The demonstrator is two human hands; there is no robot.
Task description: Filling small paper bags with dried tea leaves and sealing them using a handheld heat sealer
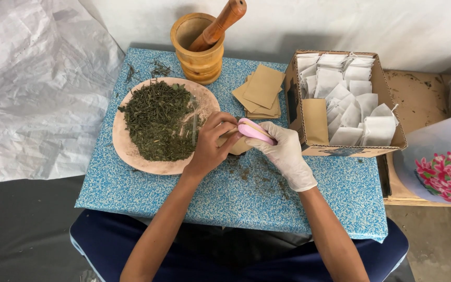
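On the far left, crumpled white sheeting (32, 89) lies beside the blue speckled table (147, 193). Next I see a round plate (131, 151) heaped with dried green herbs (157, 125), and behind it a wooden mortar (199, 57) with its pestle (220, 23) leaning inside. At the table's middle, my bare left hand (210, 146) pinches a small brown paper pouch (240, 145), fingers curled together on its edge. My gloved right hand (285, 151) is closed around a pink handheld sealer (256, 130), pressed against the pouch's top. I judge the step in hand to be closing a filled pouch; the next move calls for keeping the edge flat and steady under the tool. Further right sit a stack of empty brown pouches (262, 91), then a cardboard box (340, 149) full of white sachets (348, 104), and a flowered bag (444, 172).
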